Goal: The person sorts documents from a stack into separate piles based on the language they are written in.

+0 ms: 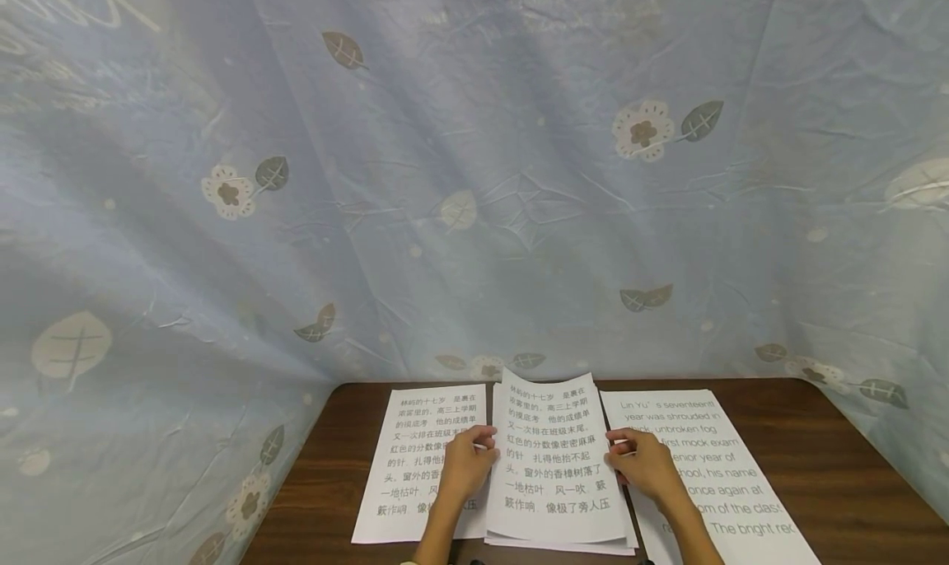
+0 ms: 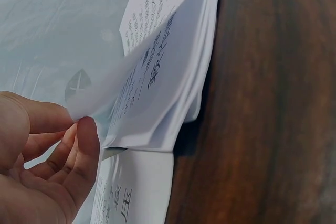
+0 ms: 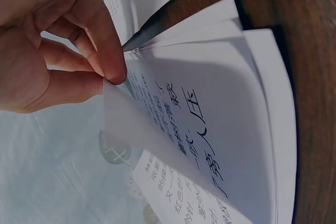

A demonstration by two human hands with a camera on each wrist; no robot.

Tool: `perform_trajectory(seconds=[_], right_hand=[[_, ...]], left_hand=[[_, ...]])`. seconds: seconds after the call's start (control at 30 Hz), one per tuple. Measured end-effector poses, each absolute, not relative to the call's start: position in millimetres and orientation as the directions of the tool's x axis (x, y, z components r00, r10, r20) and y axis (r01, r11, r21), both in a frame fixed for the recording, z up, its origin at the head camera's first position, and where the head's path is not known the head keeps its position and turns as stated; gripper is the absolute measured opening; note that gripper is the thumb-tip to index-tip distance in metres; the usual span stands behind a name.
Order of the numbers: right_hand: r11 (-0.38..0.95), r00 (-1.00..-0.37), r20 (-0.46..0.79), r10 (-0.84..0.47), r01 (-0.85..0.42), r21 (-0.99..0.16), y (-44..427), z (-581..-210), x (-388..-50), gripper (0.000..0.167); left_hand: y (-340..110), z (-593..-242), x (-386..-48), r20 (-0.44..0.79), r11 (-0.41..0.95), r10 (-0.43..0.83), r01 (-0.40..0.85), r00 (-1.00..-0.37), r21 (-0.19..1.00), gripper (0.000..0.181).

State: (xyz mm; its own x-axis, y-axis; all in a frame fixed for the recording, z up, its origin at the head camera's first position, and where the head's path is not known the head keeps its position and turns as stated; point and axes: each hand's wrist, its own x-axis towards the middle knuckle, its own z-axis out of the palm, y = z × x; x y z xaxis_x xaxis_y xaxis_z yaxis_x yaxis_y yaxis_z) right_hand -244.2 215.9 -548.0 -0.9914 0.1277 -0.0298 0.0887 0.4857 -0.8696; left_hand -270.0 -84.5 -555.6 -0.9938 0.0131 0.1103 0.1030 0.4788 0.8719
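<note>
Left hand (image 1: 469,464) and right hand (image 1: 647,466) apart, each pinching one side edge of the top sheet (image 1: 552,466). Sheet sits over the middle stack (image 1: 586,548), between left paper (image 1: 378,522) and right paper (image 1: 730,433) on the table (image 1: 838,458). Progress, my read: edges gripped, sheet partly raised; not clear of the stack yet, more sheets left underneath

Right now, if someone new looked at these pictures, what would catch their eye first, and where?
Probably the curved sheet of Chinese print above the middle pile, pinched at its sides by the left hand and right hand. Next might come the pale blue patterned cloth filling most of the head view behind the table, then the English page on the right.
</note>
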Motion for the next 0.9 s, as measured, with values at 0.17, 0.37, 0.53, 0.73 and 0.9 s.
perform_trajectory(seconds=[0.17, 0.37, 0.53, 0.73, 0.9], right_hand=[[0.469, -0.992, -0.039, 0.123, 0.093, -0.878, 217.4, -546.7, -243.1, 0.041], [0.436, -0.992, -0.041, 0.118, 0.089, -0.896, 216.5, -544.4, -241.6, 0.041], [0.400, -0.994, -0.038, 0.100, 0.075, -0.914, 208.4, -542.9, -241.3, 0.043], [0.386, -0.994, -0.037, 0.101, 0.073, -0.919, 200.5, -544.7, -242.4, 0.042], [0.377, -0.994, -0.037, 0.101, 0.073, -0.923, 193.1, -546.7, -244.4, 0.043]], left_hand=[[-83.7, -555.4, -270.2, 0.114, 0.480, 0.013, 0.106, -0.993, 0.871, 0.032], [-86.0, -555.0, -270.7, 0.127, 0.479, 0.016, 0.120, -0.992, 0.869, 0.033], [-93.2, -553.5, -271.9, 0.124, 0.482, -0.012, 0.103, -0.992, 0.870, 0.033], [-101.8, -554.1, -272.4, 0.118, 0.499, -0.037, 0.084, -0.992, 0.862, 0.032], [-109.3, -554.8, -274.0, 0.129, 0.509, -0.038, 0.092, -0.991, 0.856, 0.032]])
